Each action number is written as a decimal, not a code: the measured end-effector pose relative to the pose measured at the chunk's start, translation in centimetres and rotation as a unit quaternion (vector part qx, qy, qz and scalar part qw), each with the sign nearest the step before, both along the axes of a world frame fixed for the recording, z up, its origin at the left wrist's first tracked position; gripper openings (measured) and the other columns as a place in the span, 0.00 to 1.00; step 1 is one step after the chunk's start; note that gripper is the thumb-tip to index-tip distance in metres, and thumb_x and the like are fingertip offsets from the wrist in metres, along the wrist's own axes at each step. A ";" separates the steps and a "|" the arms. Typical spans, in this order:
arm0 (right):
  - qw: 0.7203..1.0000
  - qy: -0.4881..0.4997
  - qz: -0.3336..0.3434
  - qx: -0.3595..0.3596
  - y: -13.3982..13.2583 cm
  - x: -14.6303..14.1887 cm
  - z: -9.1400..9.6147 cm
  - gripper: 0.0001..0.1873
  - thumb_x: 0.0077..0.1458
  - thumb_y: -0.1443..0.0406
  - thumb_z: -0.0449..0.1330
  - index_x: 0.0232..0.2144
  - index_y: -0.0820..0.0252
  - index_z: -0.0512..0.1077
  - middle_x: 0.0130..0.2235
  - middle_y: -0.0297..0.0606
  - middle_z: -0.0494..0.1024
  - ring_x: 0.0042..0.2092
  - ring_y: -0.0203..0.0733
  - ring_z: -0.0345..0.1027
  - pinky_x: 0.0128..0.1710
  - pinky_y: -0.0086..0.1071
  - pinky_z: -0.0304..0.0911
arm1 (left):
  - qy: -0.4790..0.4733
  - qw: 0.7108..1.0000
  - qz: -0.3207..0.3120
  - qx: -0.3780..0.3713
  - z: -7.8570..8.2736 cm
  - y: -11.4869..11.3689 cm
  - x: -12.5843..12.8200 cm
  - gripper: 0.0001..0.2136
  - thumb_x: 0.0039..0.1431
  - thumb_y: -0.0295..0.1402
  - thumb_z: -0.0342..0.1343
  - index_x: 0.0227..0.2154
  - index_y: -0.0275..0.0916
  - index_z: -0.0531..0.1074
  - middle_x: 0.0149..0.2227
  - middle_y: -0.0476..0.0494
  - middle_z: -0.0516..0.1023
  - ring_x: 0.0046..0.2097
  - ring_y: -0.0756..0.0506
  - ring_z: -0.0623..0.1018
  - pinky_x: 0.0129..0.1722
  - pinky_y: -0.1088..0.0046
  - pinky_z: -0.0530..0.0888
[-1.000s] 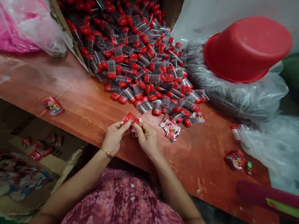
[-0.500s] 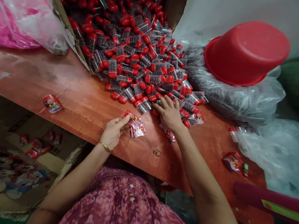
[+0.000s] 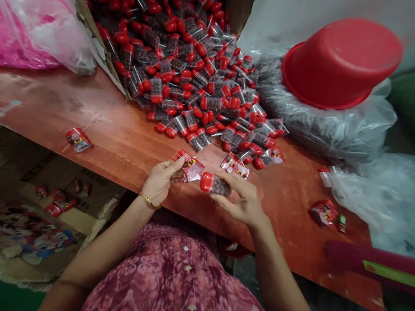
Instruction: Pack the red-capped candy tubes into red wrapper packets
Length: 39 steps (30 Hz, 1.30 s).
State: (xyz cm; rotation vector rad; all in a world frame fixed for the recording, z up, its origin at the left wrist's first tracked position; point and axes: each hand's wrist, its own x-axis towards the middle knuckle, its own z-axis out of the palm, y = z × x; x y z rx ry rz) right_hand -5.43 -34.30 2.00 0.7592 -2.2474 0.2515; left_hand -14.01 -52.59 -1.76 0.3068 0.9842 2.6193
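Note:
Near the table's front edge my left hand (image 3: 163,179) pinches a flat red printed plastic packet (image 3: 191,167) by its left side. My right hand (image 3: 243,200) grips a small clear tube with a red cap (image 3: 216,184); dark beads seem to fill it. The tube lies sideways, its red end pointing at the packet and close to it. Behind my right hand, another red packet (image 3: 234,165) rests on the table. Just beyond it spreads a large heap of similar red-capped tubes (image 3: 195,89), spilling out of a tipped cardboard box (image 3: 110,71).
An upturned red tub (image 3: 344,61) sits on a clear bag of dark contents (image 3: 322,133). Red packets lie at left (image 3: 79,140) and right (image 3: 323,213). An open carton (image 3: 106,213) holding a few packets stands below the table edge. A purple roll (image 3: 347,257) juts in from the right.
My right hand has drawn back from the heap toward me, now holding one tube. The left hand keeps its packet and has shifted slightly right. The packet behind my right hand is now uncovered.

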 end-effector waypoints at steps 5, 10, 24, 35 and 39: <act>1.000 -0.020 -0.006 0.000 -0.8 0.3 -0.3 0.20 0.51 0.62 0.60 0.47 0.57 0.68 0.43 0.41 0.77 0.42 0.42 0.72 0.40 0.36 0.68 | 0.034 0.999 0.012 -0.015 0.1 0.2 0.7 0.19 0.27 0.41 0.70 0.20 0.33 0.72 0.22 0.49 0.76 0.25 0.53 0.73 0.27 0.77 0.71; 0.999 -0.021 -0.025 -0.043 -0.8 -0.7 -1.3 0.20 0.50 0.60 0.60 0.47 0.57 0.68 0.43 0.41 0.77 0.44 0.45 0.71 0.44 0.39 0.66 | 0.040 0.999 0.019 -0.014 -0.2 0.2 0.8 0.19 0.28 0.41 0.69 0.22 0.34 0.72 0.23 0.49 0.76 0.25 0.53 0.74 0.28 0.77 0.71; 0.987 0.064 -0.110 -0.100 -3.8 -2.0 -3.6 0.20 0.53 0.64 0.56 0.50 0.56 0.65 0.42 0.42 0.75 0.46 0.45 0.68 0.47 0.38 0.65 | 0.064 0.997 0.028 0.041 -0.9 2.9 2.2 0.19 0.28 0.36 0.70 0.27 0.34 0.74 0.27 0.48 0.78 0.29 0.53 0.74 0.33 0.78 0.71; 0.969 -0.035 -0.030 -0.242 -5.2 -2.9 -4.6 0.18 0.50 0.63 0.60 0.45 0.56 0.69 0.39 0.38 0.75 0.40 0.42 0.70 0.42 0.36 0.67 | 0.045 0.999 0.008 0.023 -1.3 2.2 0.9 0.18 0.29 0.39 0.69 0.23 0.33 0.75 0.24 0.46 0.77 0.26 0.51 0.74 0.30 0.75 0.71; 0.974 0.017 -0.066 -0.218 -6.5 -3.1 -4.8 0.19 0.51 0.65 0.59 0.48 0.57 0.68 0.38 0.40 0.75 0.40 0.43 0.69 0.43 0.37 0.66 | 0.053 0.997 0.046 0.037 -1.3 2.5 0.8 0.14 0.31 0.37 0.68 0.22 0.33 0.75 0.24 0.48 0.77 0.26 0.51 0.73 0.32 0.74 0.70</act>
